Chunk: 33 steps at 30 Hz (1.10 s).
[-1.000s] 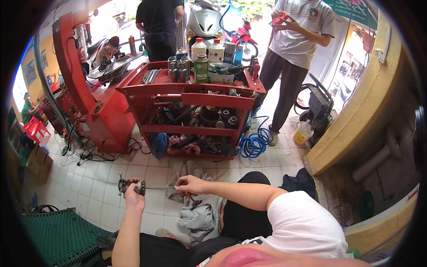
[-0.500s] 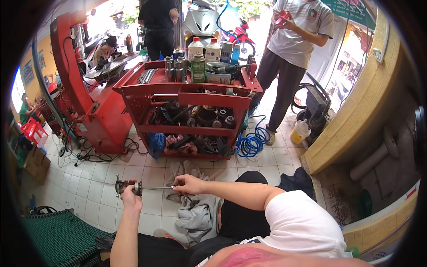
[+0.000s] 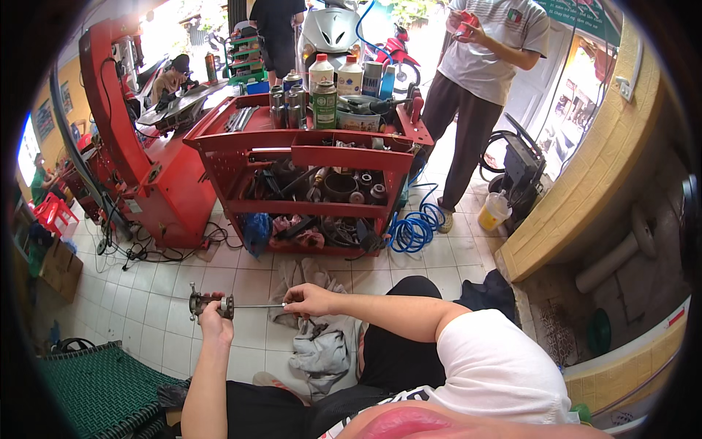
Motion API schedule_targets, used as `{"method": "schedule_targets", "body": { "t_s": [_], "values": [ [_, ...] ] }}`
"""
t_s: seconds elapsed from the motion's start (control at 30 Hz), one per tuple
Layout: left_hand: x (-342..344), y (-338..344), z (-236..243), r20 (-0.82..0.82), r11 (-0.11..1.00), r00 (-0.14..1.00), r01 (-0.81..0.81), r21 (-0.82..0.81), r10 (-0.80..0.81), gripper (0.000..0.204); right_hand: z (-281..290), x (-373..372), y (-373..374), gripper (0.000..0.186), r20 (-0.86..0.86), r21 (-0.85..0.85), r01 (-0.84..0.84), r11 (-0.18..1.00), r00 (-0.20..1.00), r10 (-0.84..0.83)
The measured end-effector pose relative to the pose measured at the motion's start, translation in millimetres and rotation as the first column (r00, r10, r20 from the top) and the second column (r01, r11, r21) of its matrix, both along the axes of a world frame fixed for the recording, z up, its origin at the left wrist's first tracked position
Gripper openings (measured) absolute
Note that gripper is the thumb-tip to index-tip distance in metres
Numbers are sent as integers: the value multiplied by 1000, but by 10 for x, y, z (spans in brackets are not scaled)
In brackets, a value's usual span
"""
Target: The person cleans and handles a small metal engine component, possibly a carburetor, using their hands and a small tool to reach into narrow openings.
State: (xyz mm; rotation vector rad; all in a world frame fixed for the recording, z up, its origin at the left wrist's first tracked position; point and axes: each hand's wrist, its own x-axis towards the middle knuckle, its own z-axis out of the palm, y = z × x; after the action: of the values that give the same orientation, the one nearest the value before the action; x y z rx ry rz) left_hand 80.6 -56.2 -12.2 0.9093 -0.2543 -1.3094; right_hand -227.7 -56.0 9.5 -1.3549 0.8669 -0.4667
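Observation:
My left hand is closed round a small dark metal mechanical part with a round flange and short studs; its exact kind is unclear. My right hand is closed on the end of a long thin metal rod, whose handle, if any, is hidden. The rod lies nearly level, its far end meeting the part's right side. Beneath my right hand, a crumpled grey cloth lies on the tiles with a small dark piece over it.
Ahead stands a red tool cart with bottles, cans and tools. A coiled blue hose lies beside it, near a standing person. A red machine is at left; a green woven seat is at lower left.
My hands keep nearly the same hold and place, with the rod still against the part. In the background, the person in black has shifted right. The view has tilted slightly.

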Motion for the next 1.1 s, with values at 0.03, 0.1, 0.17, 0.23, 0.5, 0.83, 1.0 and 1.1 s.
{"method": "schedule_targets", "body": {
  "t_s": [0.03, 0.1, 0.17, 0.23, 0.5, 0.83, 1.0, 1.1],
  "values": [
    [2, 2, 0, 1, 1000, 1000, 2, 8, -2, 45, -6, -1, 0, 28, -10, 0, -8, 1000, 1000, 8],
    [2, 1, -2, -2, 1000, 1000, 3, 12, -3, 45, -18, -3, -6, 28, -4, -1, -15, 1000, 1000, 15],
    [11, -7, -16, -2, 1000, 1000, 4, 15, -4, 45, -41, 2, -13, 29, 4, -4, -23, 1000, 1000, 23],
    [2, -11, -28, -9, 1000, 1000, 12, 5, -12, 46, -69, 2, -19, 27, 11, -18, -30, 999, 999, 30],
    [16, -6, -66, -9, 1000, 1000, 19, 4, -19, 47, -81, 33, -15, 23, 4, -9, -32, 999, 999, 32],
    [-38, 6, -22, -8, 1000, 1000, 12, 17, -11, 45, -113, 34, -23, 21, -32, -26, -38, 999, 999, 38],
    [-55, 17, 10, -2, 1000, 1000, 13, 18, -13, 43, -120, 24, -12, 23, -20, -16, -44, 999, 999, 44],
    [-65, 27, 20, -1, 1000, 1000, 22, 7, -22, 43, -152, 16, -13, 24, 10, 21, -33, 999, 999, 33]
  ]
}}
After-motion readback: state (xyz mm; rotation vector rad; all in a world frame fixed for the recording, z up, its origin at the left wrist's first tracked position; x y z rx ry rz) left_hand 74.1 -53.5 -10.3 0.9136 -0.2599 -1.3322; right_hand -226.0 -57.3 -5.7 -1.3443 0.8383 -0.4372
